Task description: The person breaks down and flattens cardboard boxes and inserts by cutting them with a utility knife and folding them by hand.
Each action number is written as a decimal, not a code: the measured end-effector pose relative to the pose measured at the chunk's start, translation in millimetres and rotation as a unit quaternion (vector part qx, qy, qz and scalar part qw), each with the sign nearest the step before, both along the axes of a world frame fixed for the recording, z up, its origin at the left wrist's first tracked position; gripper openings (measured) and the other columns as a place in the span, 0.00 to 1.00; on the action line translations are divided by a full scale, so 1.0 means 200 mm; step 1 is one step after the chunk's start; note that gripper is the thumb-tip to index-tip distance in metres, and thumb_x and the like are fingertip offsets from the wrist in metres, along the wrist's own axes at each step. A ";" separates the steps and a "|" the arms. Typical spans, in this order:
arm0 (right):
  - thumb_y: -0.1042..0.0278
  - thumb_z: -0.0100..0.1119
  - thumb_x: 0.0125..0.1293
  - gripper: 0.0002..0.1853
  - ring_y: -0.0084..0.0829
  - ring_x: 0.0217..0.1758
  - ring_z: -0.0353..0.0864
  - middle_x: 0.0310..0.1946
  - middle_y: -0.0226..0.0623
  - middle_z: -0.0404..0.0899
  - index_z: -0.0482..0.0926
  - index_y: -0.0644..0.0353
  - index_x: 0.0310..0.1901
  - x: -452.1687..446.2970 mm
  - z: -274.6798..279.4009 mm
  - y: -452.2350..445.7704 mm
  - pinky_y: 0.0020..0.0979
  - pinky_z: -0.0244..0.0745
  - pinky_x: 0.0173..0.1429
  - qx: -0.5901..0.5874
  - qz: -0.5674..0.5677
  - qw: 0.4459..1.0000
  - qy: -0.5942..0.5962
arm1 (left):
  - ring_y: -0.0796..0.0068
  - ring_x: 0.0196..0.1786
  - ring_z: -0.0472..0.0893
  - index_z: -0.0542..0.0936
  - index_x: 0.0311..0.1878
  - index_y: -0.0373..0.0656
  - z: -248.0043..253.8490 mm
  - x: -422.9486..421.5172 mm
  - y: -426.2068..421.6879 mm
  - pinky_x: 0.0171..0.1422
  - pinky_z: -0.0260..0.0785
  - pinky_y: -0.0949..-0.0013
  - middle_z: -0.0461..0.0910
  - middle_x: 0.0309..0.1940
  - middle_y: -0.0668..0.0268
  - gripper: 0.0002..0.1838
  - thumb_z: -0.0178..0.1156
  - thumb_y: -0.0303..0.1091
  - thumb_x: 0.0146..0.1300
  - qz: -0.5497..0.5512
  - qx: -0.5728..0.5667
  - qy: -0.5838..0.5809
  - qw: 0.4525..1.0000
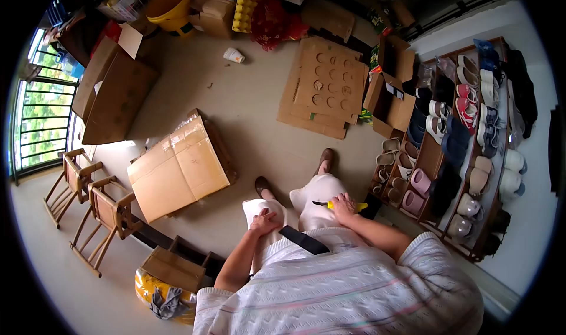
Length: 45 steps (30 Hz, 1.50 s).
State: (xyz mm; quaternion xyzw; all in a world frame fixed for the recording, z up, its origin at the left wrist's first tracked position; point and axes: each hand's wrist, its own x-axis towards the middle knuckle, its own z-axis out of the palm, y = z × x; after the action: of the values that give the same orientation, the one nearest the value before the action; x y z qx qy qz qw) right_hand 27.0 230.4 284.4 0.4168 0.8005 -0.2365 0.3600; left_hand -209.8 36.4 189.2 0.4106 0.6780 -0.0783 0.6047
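My right hand (pixel 344 210) rests on my right thigh, its fingers closed around a yellow utility knife (pixel 361 207). The knife lies crosswise under the palm, its dark end pointing left. My left hand (pixel 264 223) lies on my left knee with nothing in it, its fingers loosely spread on the light trousers (pixel 317 198). A large taped cardboard box (pixel 178 168) lies on the floor ahead and to the left of my feet, out of reach of both hands. A black strap (pixel 303 240) hangs across my lap.
Flattened cardboard sheets (pixel 321 87) lie ahead, beside an open carton (pixel 389 102). A shoe rack (pixel 436 152) stands at right. On the left are wooden stools (pixel 112 208) and a big carton (pixel 118 93). A paper cup (pixel 234 55) and yellow bucket (pixel 169 7) are farther off.
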 end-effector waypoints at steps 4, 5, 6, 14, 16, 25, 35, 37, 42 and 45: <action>0.64 0.57 0.50 0.16 0.40 0.53 0.66 0.44 0.39 0.70 0.72 0.55 0.42 0.41 -0.15 0.20 0.45 0.64 0.51 0.051 -0.048 0.996 0.047 | 0.42 0.69 0.48 0.64 0.64 0.59 -0.07 0.23 0.31 0.68 0.48 0.43 0.45 0.70 0.60 0.42 0.60 0.62 0.42 -0.069 -0.090 0.029 0.993; 0.65 0.56 0.51 0.14 0.41 0.53 0.66 0.43 0.40 0.70 0.72 0.55 0.41 0.47 -0.18 0.22 0.45 0.64 0.51 0.054 -0.060 0.995 0.052 | 0.41 0.69 0.48 0.64 0.64 0.59 -0.03 0.26 0.40 0.67 0.50 0.42 0.43 0.71 0.61 0.43 0.62 0.61 0.42 -0.102 -0.119 0.047 0.987; 0.65 0.55 0.52 0.13 0.41 0.52 0.67 0.43 0.40 0.71 0.72 0.55 0.41 0.51 -0.19 0.23 0.44 0.65 0.51 0.058 -0.064 0.994 0.065 | 0.39 0.68 0.47 0.63 0.64 0.58 0.09 0.29 0.57 0.63 0.56 0.39 0.40 0.71 0.65 0.45 0.66 0.58 0.39 -0.042 -0.210 0.075 0.974; 0.69 0.50 0.53 0.12 0.43 0.46 0.70 0.38 0.41 0.72 0.71 0.57 0.41 0.64 -0.31 0.25 0.42 0.67 0.48 0.065 -0.108 0.985 0.115 | 0.49 0.69 0.53 0.61 0.66 0.53 -0.06 0.30 0.52 0.70 0.54 0.58 0.42 0.70 0.57 0.50 0.67 0.58 0.36 0.003 -0.187 0.172 0.967; 0.69 0.51 0.54 0.11 0.44 0.44 0.72 0.38 0.42 0.73 0.71 0.58 0.41 0.62 -0.39 0.26 0.43 0.68 0.47 0.057 -0.102 0.986 0.123 | 0.46 0.68 0.53 0.61 0.65 0.54 -0.05 0.30 0.58 0.67 0.58 0.53 0.41 0.70 0.57 0.51 0.68 0.58 0.34 -0.020 -0.225 0.163 0.960; 0.68 0.50 0.61 0.14 0.28 0.20 0.78 0.29 0.37 0.75 0.68 0.62 0.47 -0.16 -0.83 0.66 0.28 0.72 0.21 -0.241 -0.572 0.748 0.234 | 0.46 0.59 0.62 0.67 0.61 0.57 -0.17 0.11 0.61 0.54 0.67 0.45 0.50 0.65 0.57 0.39 0.65 0.47 0.40 -0.010 -0.230 0.218 0.948; 0.71 0.50 0.62 0.14 0.24 0.18 0.75 0.27 0.34 0.73 0.65 0.60 0.49 -0.47 -1.48 0.38 0.25 0.68 0.17 -0.408 -0.732 0.516 0.177 | 0.48 0.55 0.66 0.73 0.54 0.53 -0.28 0.03 0.66 0.57 0.65 0.55 0.60 0.59 0.53 0.28 0.60 0.44 0.45 -0.050 -0.157 0.233 0.958; 0.72 0.49 0.62 0.15 0.25 0.19 0.76 0.27 0.38 0.73 0.64 0.64 0.50 -0.52 -1.49 0.42 0.26 0.69 0.17 -0.428 -0.720 0.488 0.247 | 0.51 0.53 0.68 0.75 0.52 0.53 -0.36 0.01 0.70 0.55 0.66 0.55 0.65 0.55 0.55 0.25 0.59 0.45 0.47 -0.081 -0.185 0.219 0.955; 0.70 0.53 0.61 0.17 0.27 0.22 0.76 0.31 0.38 0.74 0.65 0.61 0.51 -0.50 -1.43 0.58 0.28 0.70 0.22 -0.417 -0.791 0.345 0.285 | 0.56 0.42 0.76 0.78 0.47 0.54 -0.92 -0.14 0.87 0.47 0.69 0.55 0.75 0.37 0.56 0.17 0.56 0.40 0.52 -0.107 -0.038 0.176 0.978; 0.69 0.54 0.61 0.15 0.29 0.27 0.76 0.32 0.36 0.74 0.66 0.57 0.49 -0.43 -1.47 0.66 0.31 0.71 0.26 -0.351 -0.850 0.288 0.267 | 0.57 0.44 0.74 0.76 0.46 0.44 -1.27 -0.13 1.46 0.48 0.69 0.56 0.75 0.39 0.57 0.17 0.54 0.32 0.50 -0.057 0.149 0.243 0.957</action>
State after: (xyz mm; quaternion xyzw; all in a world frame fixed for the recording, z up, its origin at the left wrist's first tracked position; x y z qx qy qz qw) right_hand -58.9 363.3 -10.2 0.6111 -0.1108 -0.7662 -0.1648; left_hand -236.2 329.4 -65.5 0.5027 0.7838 -0.1079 0.3483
